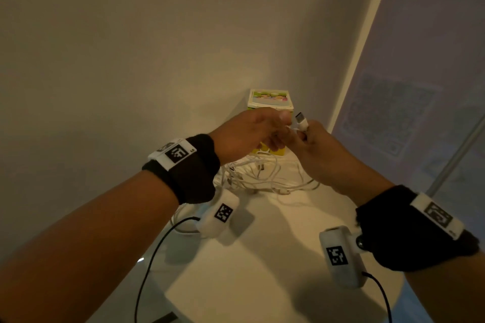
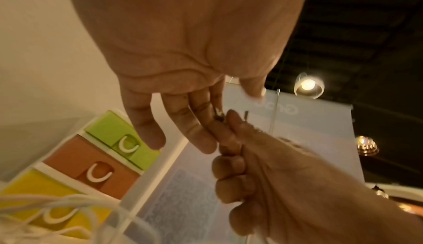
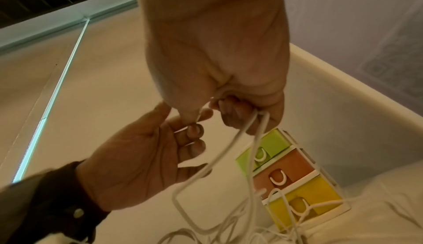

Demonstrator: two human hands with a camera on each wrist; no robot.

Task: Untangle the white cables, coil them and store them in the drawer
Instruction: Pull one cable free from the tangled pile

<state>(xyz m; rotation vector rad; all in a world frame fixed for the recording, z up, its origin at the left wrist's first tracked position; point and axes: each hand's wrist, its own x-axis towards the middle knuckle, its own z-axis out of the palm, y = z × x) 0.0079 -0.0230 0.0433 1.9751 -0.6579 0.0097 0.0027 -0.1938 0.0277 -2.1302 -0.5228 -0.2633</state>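
A tangle of white cables (image 1: 259, 174) lies on the white table (image 1: 262, 257) in front of a small drawer unit (image 1: 270, 102) with green, orange and yellow drawers, all closed. My right hand (image 1: 304, 134) is raised above the tangle and grips one white cable just below its USB connector (image 1: 301, 121), which sticks up out of the fist. In the right wrist view, strands of that cable (image 3: 219, 157) hang from the right hand (image 3: 228, 110) down to the pile. My left hand (image 1: 282, 126) meets it, its loosely bent fingers (image 2: 190, 130) touching the right fingers; it grips nothing clearly.
The drawer unit (image 3: 288, 164) stands in the corner against a plain wall, with a frosted glass panel (image 1: 393, 113) to the right. White wrist-camera modules (image 1: 220, 215) with black leads hang under both forearms. The table's front edge is near me.
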